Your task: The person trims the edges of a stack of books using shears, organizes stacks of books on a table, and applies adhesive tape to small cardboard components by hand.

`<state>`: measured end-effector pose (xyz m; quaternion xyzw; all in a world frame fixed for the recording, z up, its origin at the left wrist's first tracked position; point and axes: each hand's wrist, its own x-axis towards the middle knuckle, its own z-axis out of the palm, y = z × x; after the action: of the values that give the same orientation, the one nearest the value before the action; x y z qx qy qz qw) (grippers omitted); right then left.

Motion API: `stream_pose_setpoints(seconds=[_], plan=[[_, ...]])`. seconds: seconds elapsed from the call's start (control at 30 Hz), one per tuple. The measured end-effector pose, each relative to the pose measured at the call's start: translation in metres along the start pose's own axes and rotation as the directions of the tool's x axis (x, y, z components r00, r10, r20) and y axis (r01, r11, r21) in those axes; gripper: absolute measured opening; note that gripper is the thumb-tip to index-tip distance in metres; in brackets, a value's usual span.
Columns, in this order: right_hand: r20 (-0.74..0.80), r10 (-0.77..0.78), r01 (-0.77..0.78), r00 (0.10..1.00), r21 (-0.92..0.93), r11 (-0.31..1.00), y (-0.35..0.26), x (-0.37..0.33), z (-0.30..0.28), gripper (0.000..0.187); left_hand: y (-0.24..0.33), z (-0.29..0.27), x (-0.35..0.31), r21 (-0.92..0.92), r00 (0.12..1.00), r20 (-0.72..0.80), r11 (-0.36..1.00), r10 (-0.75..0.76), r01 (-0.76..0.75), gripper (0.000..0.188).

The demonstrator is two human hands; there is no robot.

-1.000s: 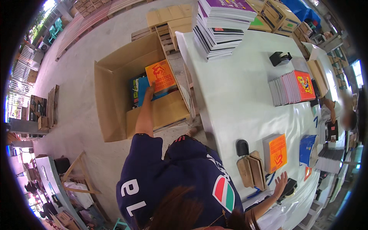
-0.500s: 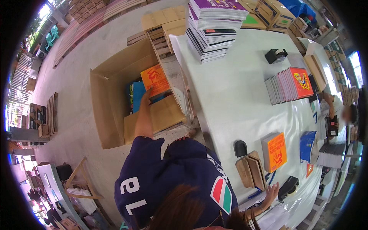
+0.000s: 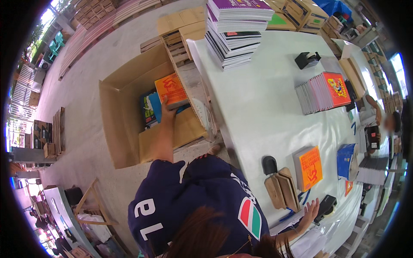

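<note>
My left hand point(image 3: 167, 112) reaches down into a large open cardboard box point(image 3: 124, 81). Its fingers close on the near edge of a thick stack of orange books point(image 3: 171, 89), though some fingers are hidden. Beside that stack, lower in the box, lie a blue book point(image 3: 155, 105) and a dark book with a green and white cover point(image 3: 148, 109). Over the white table, my right hand point(image 3: 310, 211) is open with its fingers apart and nothing in it. It is nearest to a black tape dispenser point(image 3: 326, 207). Another orange book stack point(image 3: 310, 167) stands on the table beyond it.
The white-covered table point(image 3: 254, 103) fills the right side. It bears a tall stack of purple and dark books point(image 3: 235, 38), red-covered books point(image 3: 335, 90), a second tape dispenser point(image 3: 307, 60), a wooden holder point(image 3: 282, 189) and blue books point(image 3: 346, 160). Another person point(image 3: 371, 114) works beyond it.
My left hand has shifted slightly and now closes on the orange stack's near edge, whose page side shows more. My right hand has moved a little to the right and up.
</note>
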<state>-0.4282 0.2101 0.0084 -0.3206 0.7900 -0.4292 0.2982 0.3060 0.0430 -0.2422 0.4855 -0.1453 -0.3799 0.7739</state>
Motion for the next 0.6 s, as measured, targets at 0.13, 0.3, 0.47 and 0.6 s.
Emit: stream_pose_setpoints(seconds=[0.13, 0.3, 0.47, 0.6], plan=[[0.122, -0.08, 0.081, 0.989, -0.006, 0.997, -0.034, 0.007, 0.02, 0.054, -0.028, -0.023, 0.052, -0.627, 0.939, -0.27, 0.779, -0.213, -0.004, 0.061], [0.209, -0.135, 0.149, 0.969, -0.05, 0.988, -0.053, 0.006, 0.025, 0.051, -0.025, -0.022, 0.069, -0.682, 0.922, -0.245, 0.729, -0.301, 0.057, 0.061], [0.24, -0.16, 0.18, 0.958, -0.06, 0.982, -0.061, 0.009, 0.021, 0.05, 0.018, 0.031, 0.039, -0.463, 0.787, -0.573, 0.883, -0.227, -0.082, 0.056], [0.293, -0.17, 0.191, 0.941, -0.045, 0.98, -0.064, 0.018, 0.019, 0.05, 0.085, 0.031, -0.015, -0.213, 0.898, -0.44, 0.972, -0.005, -0.099, 0.05]])
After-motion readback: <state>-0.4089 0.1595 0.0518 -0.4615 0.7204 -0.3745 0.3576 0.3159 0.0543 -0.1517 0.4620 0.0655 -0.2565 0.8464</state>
